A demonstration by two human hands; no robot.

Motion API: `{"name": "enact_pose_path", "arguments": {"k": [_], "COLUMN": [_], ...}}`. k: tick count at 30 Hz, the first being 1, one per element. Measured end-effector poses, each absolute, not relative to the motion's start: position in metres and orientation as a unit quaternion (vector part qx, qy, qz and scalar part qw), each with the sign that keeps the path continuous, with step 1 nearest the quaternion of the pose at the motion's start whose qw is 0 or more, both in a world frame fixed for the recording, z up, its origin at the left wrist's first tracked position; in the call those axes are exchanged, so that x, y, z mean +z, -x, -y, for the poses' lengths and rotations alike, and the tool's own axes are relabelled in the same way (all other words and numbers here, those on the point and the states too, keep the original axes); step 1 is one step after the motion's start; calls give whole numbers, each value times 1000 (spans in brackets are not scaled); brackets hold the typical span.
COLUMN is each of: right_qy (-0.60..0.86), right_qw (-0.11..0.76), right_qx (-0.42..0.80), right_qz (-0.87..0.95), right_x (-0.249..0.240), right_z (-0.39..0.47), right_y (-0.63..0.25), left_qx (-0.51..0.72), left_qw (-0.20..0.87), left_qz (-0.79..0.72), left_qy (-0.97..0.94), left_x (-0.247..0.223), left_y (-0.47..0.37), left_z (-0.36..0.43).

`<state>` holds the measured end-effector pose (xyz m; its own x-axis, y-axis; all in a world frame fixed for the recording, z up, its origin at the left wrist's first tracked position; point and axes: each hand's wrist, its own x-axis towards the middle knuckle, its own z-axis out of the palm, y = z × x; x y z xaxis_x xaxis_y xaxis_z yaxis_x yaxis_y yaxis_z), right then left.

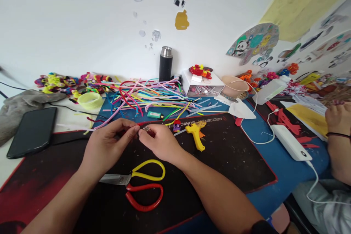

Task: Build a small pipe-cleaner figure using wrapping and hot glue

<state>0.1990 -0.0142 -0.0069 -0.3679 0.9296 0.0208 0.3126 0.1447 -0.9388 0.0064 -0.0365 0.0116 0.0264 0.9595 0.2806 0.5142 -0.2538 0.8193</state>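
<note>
The left hand (pixel 108 143) pinches a tiny red piece (pixel 138 126), the right hand (pixel 162 142) a small silvery piece (pixel 146 128); light pressure should help.

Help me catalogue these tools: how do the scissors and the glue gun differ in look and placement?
The scissors have one red and one yellow handle; the glue gun is mainly yellow. The scissors lie nearer the camera; the glue gun lies farther back, to the right. Both rest on the dark mat.
</note>
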Motion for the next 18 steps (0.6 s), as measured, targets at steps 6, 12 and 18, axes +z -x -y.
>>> {"name": "enact_pose_path", "arguments": {"k": [6, 12, 18], "right_qy": [465, 461, 466], "right_qw": [304, 318, 323], "right_qx": [479, 489, 497], "right_qz": [680, 669, 657], "right_x": [-2, -3, -5], "right_z": [17, 16, 16], "right_y": [-198, -198, -197], "left_qx": [432, 443, 443], "left_qw": [223, 216, 214], "left_qz": [-547, -534, -531], "left_qy": [-682, -687, -690], "left_x": [13, 13, 16], "left_y": [-7, -7, -7], "left_z": [37, 37, 37]}}
